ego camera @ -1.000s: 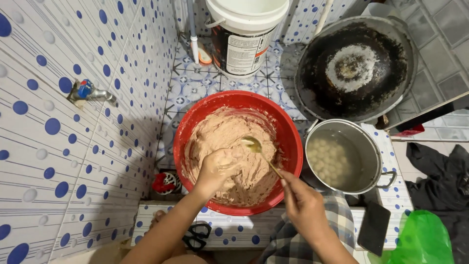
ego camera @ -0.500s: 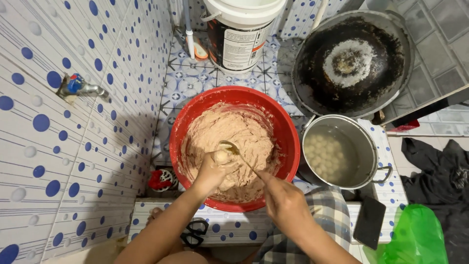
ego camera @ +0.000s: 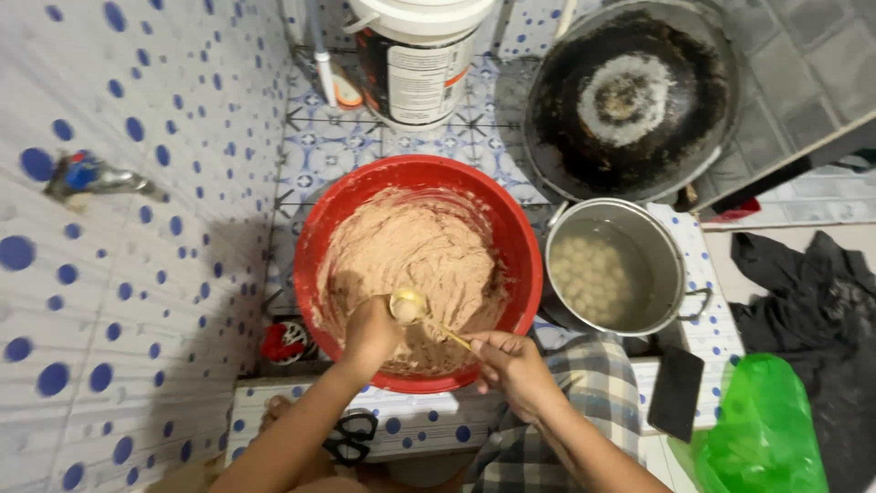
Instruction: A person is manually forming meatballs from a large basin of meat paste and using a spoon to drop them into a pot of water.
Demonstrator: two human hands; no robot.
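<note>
A red basin (ego camera: 415, 187) sits on the tiled floor, thick with pinkish-brown paste (ego camera: 411, 265) smeared up its walls. At its three o'clock a steel pot (ego camera: 671, 246) holds cloudy water with pale round balls (ego camera: 593, 274) sunk in it. At one o'clock lies a blackened wok (ego camera: 630, 91), and at twelve a white bucket (ego camera: 415, 55) stands upright. The left hand (ego camera: 370, 333) is down in the paste at the basin's six o'clock, fingers clenched around a lump. The right hand (ego camera: 511, 365) hovers just outside the rim at five o'clock, fingers pinched on the handle of a spoon (ego camera: 411, 308), whose bowl touches the left fist.
</note>
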